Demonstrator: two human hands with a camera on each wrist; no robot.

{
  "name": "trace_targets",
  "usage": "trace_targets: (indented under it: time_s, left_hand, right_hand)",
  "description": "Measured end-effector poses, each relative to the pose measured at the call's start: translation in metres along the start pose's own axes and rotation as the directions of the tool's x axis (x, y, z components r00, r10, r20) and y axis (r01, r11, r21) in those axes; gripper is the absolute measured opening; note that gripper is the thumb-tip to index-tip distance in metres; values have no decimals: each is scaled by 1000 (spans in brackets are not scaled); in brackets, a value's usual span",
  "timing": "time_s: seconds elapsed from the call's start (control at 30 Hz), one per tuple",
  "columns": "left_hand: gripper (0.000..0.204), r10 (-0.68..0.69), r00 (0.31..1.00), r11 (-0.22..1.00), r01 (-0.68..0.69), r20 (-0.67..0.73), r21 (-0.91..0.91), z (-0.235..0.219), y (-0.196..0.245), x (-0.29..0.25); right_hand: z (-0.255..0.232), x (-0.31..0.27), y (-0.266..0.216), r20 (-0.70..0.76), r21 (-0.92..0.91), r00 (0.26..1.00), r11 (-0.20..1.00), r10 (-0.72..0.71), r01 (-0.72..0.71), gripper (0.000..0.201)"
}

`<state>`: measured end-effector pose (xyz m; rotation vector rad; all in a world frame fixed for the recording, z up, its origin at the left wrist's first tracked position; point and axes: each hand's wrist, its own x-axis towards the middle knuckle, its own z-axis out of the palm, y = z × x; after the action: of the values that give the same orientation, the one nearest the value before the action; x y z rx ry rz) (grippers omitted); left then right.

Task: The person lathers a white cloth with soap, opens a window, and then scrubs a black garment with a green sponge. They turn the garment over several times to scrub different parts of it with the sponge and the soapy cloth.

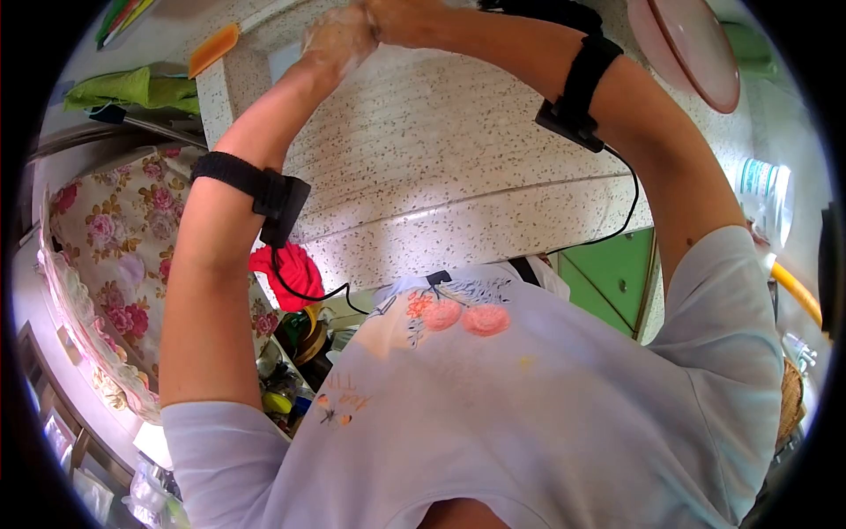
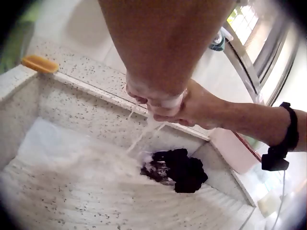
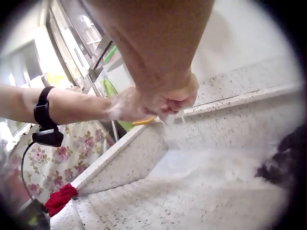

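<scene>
Both hands meet over the speckled stone washbasin point(image 2: 72, 108), fingers curled tightly and knuckles together. Soapy suds coat the left hand point(image 1: 339, 42), and the right hand point(image 1: 401, 22) presses against it. A wet whitish bundle point(image 2: 171, 102) shows slightly between the hands; the fingers hide most of it, and I cannot tell its kind. Thin streams of milky water point(image 2: 139, 139) run down from the fists into the basin. Below them, a black wet cloth point(image 2: 180, 170) lies crumpled on the ribbed washboard slope, at the edge of the cloudy water.
An orange-yellow brush or soap-like bar point(image 2: 41, 63) sits on the basin's rim. A red cloth point(image 1: 289, 275) hangs at the near left corner. Pink basins point(image 1: 692, 53) stand at the right. Flowered fabric point(image 1: 123, 229) drapes on the left, below a green cloth point(image 1: 132, 90).
</scene>
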<state>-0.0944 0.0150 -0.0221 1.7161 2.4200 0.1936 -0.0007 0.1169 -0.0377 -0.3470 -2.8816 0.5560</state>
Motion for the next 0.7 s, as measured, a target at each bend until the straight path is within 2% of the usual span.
trace_targets:
  time_s: [0.1,0.13,0.17,0.23,0.27,0.37,0.4,0.43,0.47,0.53,0.63,0.7]
  left_hand:
    - [37,30,999,996,-33,37,79,-1,-1,-1]
    - [39,36,998,990,-44,61,131,0,-1,-2]
    - [42,41,996,982,-56,85,182,1,0,-4]
    - [27,145,987,976,-154,68,154,5,3,-18]
    - [20,195,979,969,-201,55,142,7,7,-29]
    - [29,23,963,996,-44,269,73,54,16,-55]
    - [35,19,951,998,-37,308,53,64,20,-66]
    - [40,54,966,998,-47,252,-33,72,17,-75]
    - [45,84,975,991,-60,205,-120,78,15,-86]
    - [51,-17,985,981,50,171,-189,80,13,-100]
    - [67,-141,971,945,190,193,-267,62,17,-104]
    - [72,-196,950,920,264,241,-290,48,24,-103]
  right_hand:
    - [19,-1,4,7,31,999,999,42,-42,25]
    - [20,7,9,198,90,973,986,120,-140,28]
    - [14,16,10,386,127,905,961,180,-245,33]
    - [14,13,5,556,106,799,934,230,-342,41]
    - [32,-6,-1,550,70,800,942,239,-329,45]
    - [71,-64,-13,489,-70,829,960,271,-272,57]
    - [69,-81,-20,447,54,866,960,223,-275,55]
    - [67,-98,-27,404,184,898,946,174,-266,53]
    - [65,-108,-30,413,399,882,826,226,-398,54]
    - [59,-120,-31,468,726,835,413,289,-550,55]
    - [22,-116,-34,715,622,627,130,310,-772,55]
    - [23,-115,-32,682,638,655,172,325,-750,49]
